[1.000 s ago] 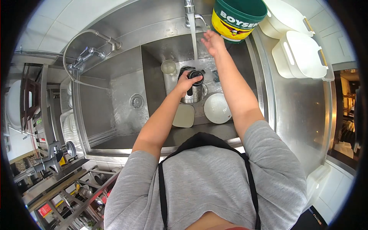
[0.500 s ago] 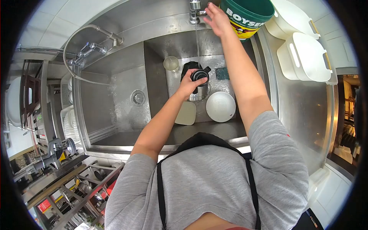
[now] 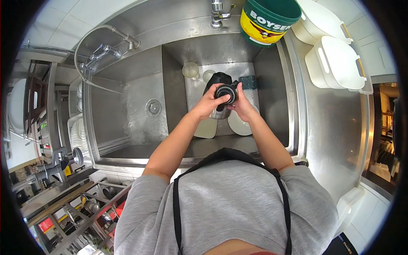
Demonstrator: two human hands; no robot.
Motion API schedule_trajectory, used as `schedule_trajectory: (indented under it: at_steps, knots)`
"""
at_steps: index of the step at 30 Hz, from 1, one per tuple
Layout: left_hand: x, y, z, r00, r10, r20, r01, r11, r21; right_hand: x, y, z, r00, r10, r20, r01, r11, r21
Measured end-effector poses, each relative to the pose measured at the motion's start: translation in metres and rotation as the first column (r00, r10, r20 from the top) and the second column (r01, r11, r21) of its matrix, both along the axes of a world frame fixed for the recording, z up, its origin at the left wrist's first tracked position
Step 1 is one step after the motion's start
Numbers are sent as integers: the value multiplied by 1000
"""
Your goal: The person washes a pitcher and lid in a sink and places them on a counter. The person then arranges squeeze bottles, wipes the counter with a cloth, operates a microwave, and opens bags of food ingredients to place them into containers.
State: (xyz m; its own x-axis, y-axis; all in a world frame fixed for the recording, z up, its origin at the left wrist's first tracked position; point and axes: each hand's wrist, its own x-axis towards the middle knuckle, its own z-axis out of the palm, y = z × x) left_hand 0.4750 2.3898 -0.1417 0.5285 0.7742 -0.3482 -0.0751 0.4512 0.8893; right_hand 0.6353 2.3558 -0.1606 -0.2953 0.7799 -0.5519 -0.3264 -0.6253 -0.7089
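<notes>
Both hands, left and right, curled round black lid, center of frame, over sink; left thumb pressed on top. Bowl just below.

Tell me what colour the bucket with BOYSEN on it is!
The bucket is green and yellow, clearest in the head view.

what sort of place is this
Probably a commercial kitchen's dishwashing area: there is a double-basin stainless steel sink, a hose faucet and racked white dishes on the left.
</notes>
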Motion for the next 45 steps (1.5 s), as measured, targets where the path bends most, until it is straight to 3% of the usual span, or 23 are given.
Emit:
schedule_trajectory:
  at_steps: [3,8,10,11,13,14,15,16,18,19,22,23,25,26,27,28,30,33,37,40,42,43,45]
  knots:
    - [1,-10,2,998,60,36,-55,989,-139,3,0,3,999,-8,-45,7,1000,-14]
    - [-3,-19,11,999,-7,38,13,988,-157,-16,-19,-8,963,-125,-240,125,992,-16]
    - [-14,-3,24,973,-197,-119,185,977,-106,-29,-18,-12,959,-235,-159,227,972,-66]
    - [-24,10,31,964,-239,-120,238,971,-23,-26,-14,-20,981,-182,-61,181,983,-18]
    - [-49,42,33,890,-182,-418,347,866,361,-24,-15,-28,979,-202,33,204,978,-42]
    - [-63,60,28,873,-68,-483,298,858,419,-21,-9,-29,967,-220,132,228,972,-50]
    - [-78,79,29,820,204,-535,308,631,712,-17,-9,-31,953,-225,204,232,973,-13]
    - [-89,96,28,843,268,-466,140,728,671,-15,-8,-31,907,-271,321,271,961,48]
    - [-100,125,55,806,400,-436,-142,846,514,-12,-4,-29,872,-308,381,270,951,151]
    - [-104,137,65,797,452,-401,-283,865,413,-6,-7,-30,870,-306,387,270,952,145]
    - [-123,183,54,723,616,-313,-523,784,335,19,-8,-28,868,-316,384,217,935,280]
    - [-129,197,51,723,618,-309,-523,781,342,31,-8,-24,870,-373,322,295,918,267]
    - [-138,216,43,479,769,-424,-645,636,425,33,-9,-1,855,-465,229,409,877,251]
    - [-145,228,40,482,768,-422,-642,638,426,33,-5,12,843,-500,198,445,855,266]
    - [-155,239,30,510,763,-397,-659,643,390,41,-3,-16,856,-426,293,373,901,220]
    - [-158,245,25,537,758,-371,-675,650,350,32,-1,-18,855,-401,328,313,905,289]
    - [-151,250,22,514,769,-382,-687,635,353,19,3,-22,883,-372,287,301,917,263]
    - [-143,253,29,387,810,-442,-727,562,394,30,0,-16,887,-398,234,340,906,254]
    - [-146,255,35,428,807,-408,-701,581,414,31,4,-12,886,-412,214,358,900,249]
    - [-143,260,35,382,812,-442,-649,576,496,20,13,-9,904,-338,261,262,921,287]
    - [-148,268,23,150,839,-522,-349,539,766,33,14,-6,901,-359,242,286,913,291]
    - [-147,264,28,153,837,-525,-347,543,765,39,16,0,900,-379,215,311,904,293]
    - [-145,258,38,34,835,-549,-139,548,825,44,21,8,893,-410,186,348,891,293]
